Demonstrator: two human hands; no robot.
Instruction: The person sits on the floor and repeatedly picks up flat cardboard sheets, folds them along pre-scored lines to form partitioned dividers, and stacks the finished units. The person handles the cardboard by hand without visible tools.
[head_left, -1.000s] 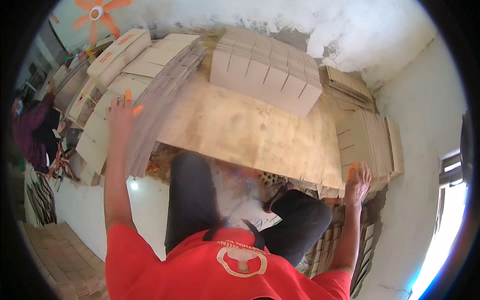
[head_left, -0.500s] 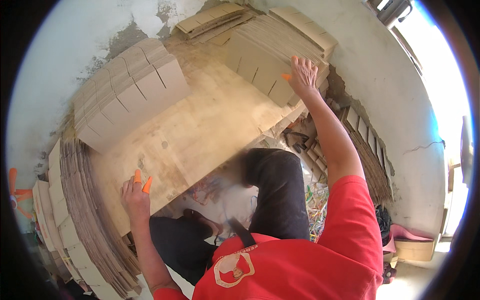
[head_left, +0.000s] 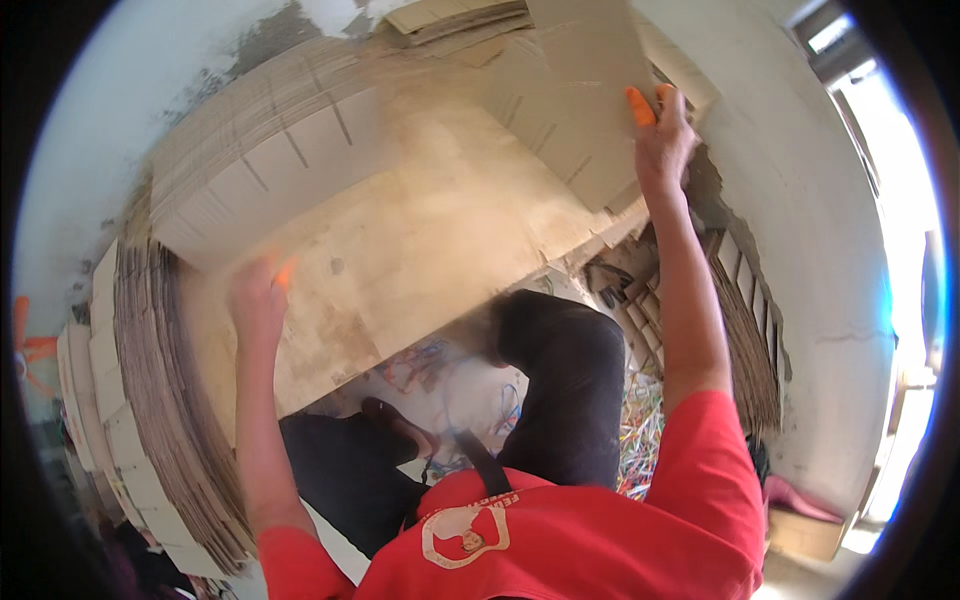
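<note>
My right hand (head_left: 665, 140), with orange tips on its fingers, is raised at the upper right and grips a flat brown cardboard sheet (head_left: 590, 55) lifted off the pile of flat cardboard (head_left: 560, 150) below it. My left hand (head_left: 258, 300), blurred and also orange-tipped, rests on the wooden board (head_left: 400, 260) at its left side, beside a tall stack of cardboard sheets (head_left: 160, 400). It holds nothing that I can see. My legs in dark trousers (head_left: 560, 380) are folded under the board's near edge.
A long stack of folded cardboard blanks (head_left: 270, 160) lies across the board's far side. More cardboard stacks (head_left: 750, 330) lean against the white wall on the right. Coloured strips litter the floor (head_left: 640, 430) by my knee. A window (head_left: 900, 230) glares at far right.
My right hand has lifted a cardboard sheet up off the right pile. My left hand has moved up along the board's left side. The view has swung further left.
</note>
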